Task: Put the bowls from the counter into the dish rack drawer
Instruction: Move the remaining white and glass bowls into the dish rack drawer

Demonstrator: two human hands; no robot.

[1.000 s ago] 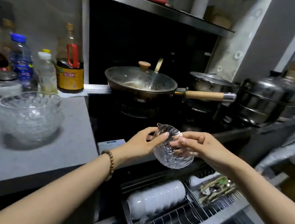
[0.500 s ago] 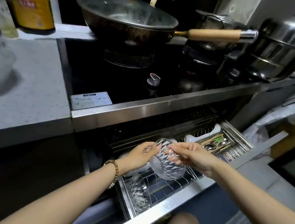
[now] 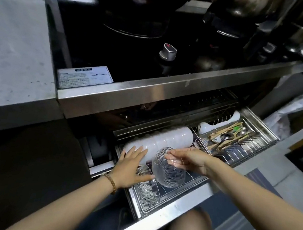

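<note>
Showing clear, diamond-cut glass bowl (image 3: pixel 168 169); white stacked bowls (image 3: pixel 164 141); silver steel drawer (image 3: pixel 169 210); speckled grey tabletop (image 3: pixel 14 56); brown beaded bracelet (image 3: pixel 110 182).

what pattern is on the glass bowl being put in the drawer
Clear glass bowl with a cut diamond-facet pattern, seen best in the head view.

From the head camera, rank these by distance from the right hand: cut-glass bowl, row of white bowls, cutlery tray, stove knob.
1. Clear cut-glass bowl, held by the right hand.
2. Row of white bowls, just behind.
3. Steel cutlery tray, rightward.
4. Silver stove knob, up on the cooktop.
</note>
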